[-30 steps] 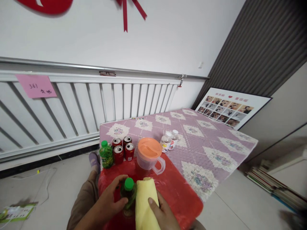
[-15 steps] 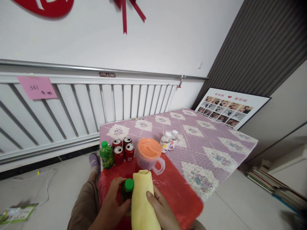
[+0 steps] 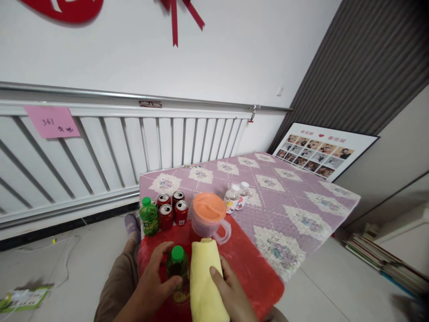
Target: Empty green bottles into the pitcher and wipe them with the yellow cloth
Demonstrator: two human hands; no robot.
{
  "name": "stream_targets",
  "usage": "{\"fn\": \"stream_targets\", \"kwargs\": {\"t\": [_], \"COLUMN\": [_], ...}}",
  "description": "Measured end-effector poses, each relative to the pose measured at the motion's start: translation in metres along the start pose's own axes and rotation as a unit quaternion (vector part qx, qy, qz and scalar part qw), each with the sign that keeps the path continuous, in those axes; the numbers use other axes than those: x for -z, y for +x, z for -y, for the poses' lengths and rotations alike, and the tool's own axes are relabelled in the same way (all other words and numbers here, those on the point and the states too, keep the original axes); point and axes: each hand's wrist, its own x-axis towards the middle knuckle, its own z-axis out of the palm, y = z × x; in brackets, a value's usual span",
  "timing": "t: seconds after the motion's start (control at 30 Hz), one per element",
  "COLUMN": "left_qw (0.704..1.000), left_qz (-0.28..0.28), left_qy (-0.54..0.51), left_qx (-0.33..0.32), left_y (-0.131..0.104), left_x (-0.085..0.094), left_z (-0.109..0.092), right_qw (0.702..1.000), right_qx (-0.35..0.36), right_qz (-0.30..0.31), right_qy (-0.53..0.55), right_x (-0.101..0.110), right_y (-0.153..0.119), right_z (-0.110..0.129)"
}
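Note:
My left hand point(image 3: 154, 279) curls around a dark drink bottle with a green cap point(image 3: 177, 254), thumb across its front. The bottle stands upright over a red plastic-covered surface point(image 3: 258, 273). My right hand point(image 3: 231, 286) grips a rolled pale-yellow cloth point(image 3: 206, 281), thumb on top, just right of the bottle. Beyond the hands sits a clear pitcher point(image 3: 204, 227) with an orange lid point(image 3: 209, 207). A green bottle point(image 3: 149, 219) and several red drink cans point(image 3: 166, 217) stand at the left. Two small clear bottles with white caps point(image 3: 232, 199) are right of the pitcher.
A purple floral cloth point(image 3: 261, 203) covers the table, which meets a white radiator point(image 3: 164, 138). At the right, a photo board point(image 3: 321, 150) leans on the wall and books point(image 3: 378, 264) are stacked low. A power strip point(image 3: 25, 298) lies on the floor at left.
The rolled yellow cloth has shifted right with my right hand. The green-capped bottle has moved slightly left, so a gap shows between them and more of the bottle is visible.

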Motion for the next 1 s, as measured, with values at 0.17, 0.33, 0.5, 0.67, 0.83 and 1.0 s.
{"fn": "stream_targets", "kwargs": {"t": [0.17, 0.33, 0.5, 0.67, 0.83, 1.0], "left_qw": [0.993, 0.994, 0.997, 0.998, 0.998, 0.996], "left_qz": [-0.063, -0.039, 0.016, 0.051, -0.007, -0.037], "left_qy": [0.094, 0.094, 0.076, 0.046, 0.061, 0.075], "left_qx": [-0.029, -0.044, -0.026, -0.013, -0.027, -0.033], "left_y": [-0.001, -0.001, 0.002, 0.004, 0.002, 0.002], "left_x": [-0.009, -0.006, 0.006, 0.011, 0.001, -0.005], "left_z": [-0.009, -0.013, -0.012, -0.006, -0.004, -0.012], "right_qw": [0.996, 0.998, 0.998, 0.997, 0.999, 0.997], "right_qx": [0.000, 0.006, 0.007, 0.010, -0.020, 0.006], "right_qz": [0.030, 0.039, 0.040, 0.015, 0.006, 0.034], "right_qy": [0.086, 0.047, -0.042, -0.070, 0.039, 0.068], "right_x": [-0.021, -0.028, -0.014, -0.001, -0.009, -0.027], "right_y": [-0.007, -0.001, 0.003, 0.001, -0.004, -0.002], "right_z": [0.026, 0.016, -0.006, -0.004, 0.020, 0.034]}}
